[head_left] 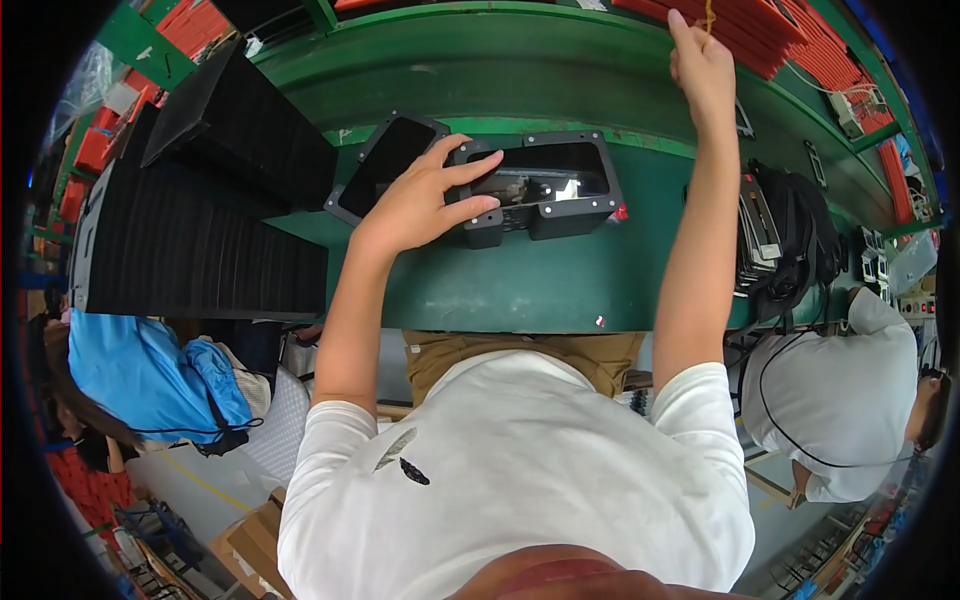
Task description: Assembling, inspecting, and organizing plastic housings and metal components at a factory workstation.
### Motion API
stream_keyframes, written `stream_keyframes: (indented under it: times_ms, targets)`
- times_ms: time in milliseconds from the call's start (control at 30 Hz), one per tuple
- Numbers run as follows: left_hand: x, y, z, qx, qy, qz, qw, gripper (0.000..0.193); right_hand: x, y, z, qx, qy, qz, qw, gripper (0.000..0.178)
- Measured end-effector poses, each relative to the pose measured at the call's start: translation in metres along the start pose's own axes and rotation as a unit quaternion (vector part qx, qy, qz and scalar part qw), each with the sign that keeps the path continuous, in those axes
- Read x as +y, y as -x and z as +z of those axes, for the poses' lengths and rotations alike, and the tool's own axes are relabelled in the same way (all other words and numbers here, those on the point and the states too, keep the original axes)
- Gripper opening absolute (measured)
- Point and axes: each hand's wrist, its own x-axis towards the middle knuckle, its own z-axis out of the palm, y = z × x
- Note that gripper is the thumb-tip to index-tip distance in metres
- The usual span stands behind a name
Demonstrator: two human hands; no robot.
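On the green bench lies a black rectangular fixture [575, 208] with rounded corners and pale screw heads. It holds a glossy black panel [560, 157], which reflects light. My left hand [425, 195] lies over the fixture's left end, fingers spread and touching its top. A second black fixture with a dark panel [398, 152] sits tilted to the left, partly hidden behind that hand. My right hand [703, 75] is raised at the far shelf, index finger stretched out and the other fingers curled. A yellow cord [710, 14] hangs down into those curled fingers.
Tall stacks of black trays [210, 250] stand at the left. At the right are a pile of flat metal-edged parts [757, 230] and a black bag [800, 220]. Red sheets [745, 35] fill the shelf above. People sit on both sides, one in a white shirt [840, 390].
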Motion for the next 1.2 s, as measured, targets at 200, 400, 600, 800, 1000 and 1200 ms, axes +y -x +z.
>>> stream_keyframes:
  times_ms: [200, 400, 600, 800, 1000, 1200]
  targets:
    - [-0.005, 0.001, -0.004, 0.014, -0.003, 0.068, 0.998, 0.076, -0.033, 0.201, 0.012, -0.443, -0.131, -0.049, 0.885, 0.041]
    - [-0.005, 0.000, 0.001, 0.031, -0.004, 0.081, 0.996, 0.087, 0.009, 0.268, 0.073, -0.325, -0.180, -0.065, 0.926, 0.038]
    - [-0.007, 0.001, 0.009, 0.051, -0.011, 0.083, 0.995, 0.087, 0.021, 0.274, 0.084, -0.294, -0.189, -0.039, 0.936, 0.041]
    - [-0.006, 0.001, 0.007, 0.066, -0.034, 0.101, 0.992, 0.085, 0.038, 0.277, 0.090, -0.326, -0.159, 0.072, 0.929, 0.045]
    - [-0.010, -0.002, 0.003, 0.069, -0.057, 0.107, 0.990, 0.083, 0.018, 0.272, 0.098, -0.335, -0.288, 0.251, 0.862, 0.052]
    - [-0.016, -0.008, -0.009, 0.071, -0.065, 0.098, 0.991, 0.078, -0.044, 0.212, 0.083, -0.302, -0.528, 0.293, 0.738, 0.052]
